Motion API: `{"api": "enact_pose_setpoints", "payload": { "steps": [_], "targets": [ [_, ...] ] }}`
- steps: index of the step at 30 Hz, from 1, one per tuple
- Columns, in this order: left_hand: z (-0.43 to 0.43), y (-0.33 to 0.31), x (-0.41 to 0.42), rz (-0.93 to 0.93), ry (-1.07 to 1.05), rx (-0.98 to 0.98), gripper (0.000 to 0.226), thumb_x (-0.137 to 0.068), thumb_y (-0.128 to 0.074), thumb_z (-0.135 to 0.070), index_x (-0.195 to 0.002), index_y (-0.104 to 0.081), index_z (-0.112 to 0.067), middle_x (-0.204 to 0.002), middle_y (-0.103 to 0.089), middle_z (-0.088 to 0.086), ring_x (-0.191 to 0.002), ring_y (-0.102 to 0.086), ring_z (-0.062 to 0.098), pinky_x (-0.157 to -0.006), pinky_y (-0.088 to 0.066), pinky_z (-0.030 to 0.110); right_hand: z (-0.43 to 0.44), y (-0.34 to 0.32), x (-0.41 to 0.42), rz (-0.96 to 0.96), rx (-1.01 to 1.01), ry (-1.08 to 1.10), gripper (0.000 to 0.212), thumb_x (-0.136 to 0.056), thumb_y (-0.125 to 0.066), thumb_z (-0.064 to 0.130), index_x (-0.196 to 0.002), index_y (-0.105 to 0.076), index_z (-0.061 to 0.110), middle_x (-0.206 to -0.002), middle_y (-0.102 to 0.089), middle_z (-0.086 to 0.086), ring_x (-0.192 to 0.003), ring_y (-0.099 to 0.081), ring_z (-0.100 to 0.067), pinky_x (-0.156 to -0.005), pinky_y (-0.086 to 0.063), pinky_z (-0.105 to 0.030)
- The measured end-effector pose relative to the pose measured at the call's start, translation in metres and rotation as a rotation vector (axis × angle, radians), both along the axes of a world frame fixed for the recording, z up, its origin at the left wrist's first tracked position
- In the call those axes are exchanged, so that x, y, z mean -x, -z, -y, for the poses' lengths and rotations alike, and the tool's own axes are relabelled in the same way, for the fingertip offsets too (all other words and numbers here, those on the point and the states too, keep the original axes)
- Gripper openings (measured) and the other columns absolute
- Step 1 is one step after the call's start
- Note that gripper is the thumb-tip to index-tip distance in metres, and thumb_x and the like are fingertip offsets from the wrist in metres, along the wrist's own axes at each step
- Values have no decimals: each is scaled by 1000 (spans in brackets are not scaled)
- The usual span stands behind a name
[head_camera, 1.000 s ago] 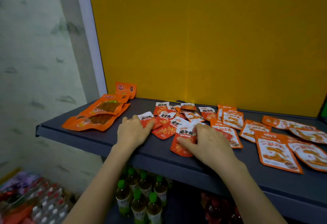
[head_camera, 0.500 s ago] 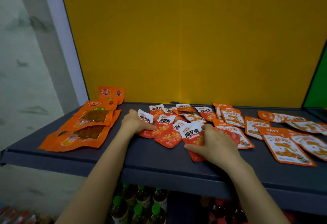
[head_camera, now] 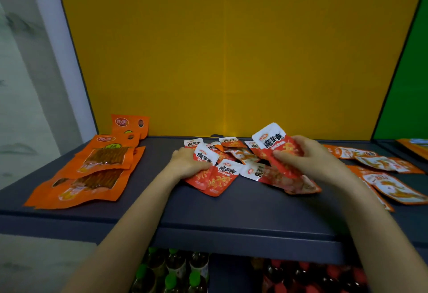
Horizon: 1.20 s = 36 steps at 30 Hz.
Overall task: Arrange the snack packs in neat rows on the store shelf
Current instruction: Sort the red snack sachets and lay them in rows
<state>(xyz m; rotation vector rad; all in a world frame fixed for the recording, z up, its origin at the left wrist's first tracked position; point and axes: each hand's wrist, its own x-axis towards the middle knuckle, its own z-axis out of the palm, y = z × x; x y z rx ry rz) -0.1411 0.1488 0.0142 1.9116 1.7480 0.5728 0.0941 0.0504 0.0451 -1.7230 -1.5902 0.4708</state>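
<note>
Several small red-and-white snack packs point(head_camera: 220, 178) lie in a loose heap in the middle of the dark grey shelf point(head_camera: 243, 214). My right hand point(head_camera: 310, 160) grips one red pack point(head_camera: 275, 144) and holds it tilted above the heap. At the heap's left side my left hand point(head_camera: 185, 164) pinches another small red pack point(head_camera: 205, 155) that still lies among the others. Larger orange packs point(head_camera: 99, 170) are stacked at the left, and flat orange-and-white packs point(head_camera: 393, 183) are spread out at the right.
A yellow back panel point(head_camera: 231, 49) closes the shelf behind, with a green panel point(head_camera: 412, 98) at the far right. Below the shelf stand green-capped bottles point(head_camera: 171, 274) and red-capped bottles point(head_camera: 312, 276). A white post point(head_camera: 60, 49) borders the left.
My right hand has lifted a red pack off the shelf and raised it above the heap. My left hand has closed on a pack at the heap's left. The view moved closer.
</note>
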Motion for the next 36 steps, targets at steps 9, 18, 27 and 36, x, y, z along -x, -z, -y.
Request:
{"api": "enact_pose_setpoints", "payload": {
  "steps": [9, 18, 27, 36],
  "targets": [
    [2, -5, -3, 56, -76, 75, 89, -72, -76, -35, -139, -28, -3, -142, -41, 13, -126, -44, 28, -95, -41, 35, -7, 4, -5, 101, 208, -137, 58, -87, -59, 39, -136, -40, 14, -119, -48, 1, -100, -42, -10, -85, -34, -23],
    [11, -15, 16, 647, -64, 31, 21, -78, -72, -13, -97, -67, -5, -62, -69, 0, -46, -63, 9, -45, -50, 18, -16, 20, -11, 67, 191, -205, 20, -87, -62, 28, -97, -58, 11, -95, -63, -5, -77, -57, -11, -66, -45, -23],
    [32, -3, -22, 381, 135, 112, 9, -83, -67, -24, -87, -64, -16, -91, -71, 8, -73, -64, 15, -76, -52, 29, -19, 27, -14, 166, 136, -201, 14, -91, -55, 29, -92, -56, 15, -86, -58, 6, -73, -52, -3, -60, -40, -15],
    [31, 0, -34, 84, 76, 50, 65, -68, -79, -39, -117, -49, -9, -118, -58, 4, -109, -56, 24, -95, -47, 39, -20, 31, -8, 283, 125, -161, 47, -71, -69, 54, -100, -58, 18, -95, -59, 6, -88, -55, -11, -72, -45, -25]
  ]
}}
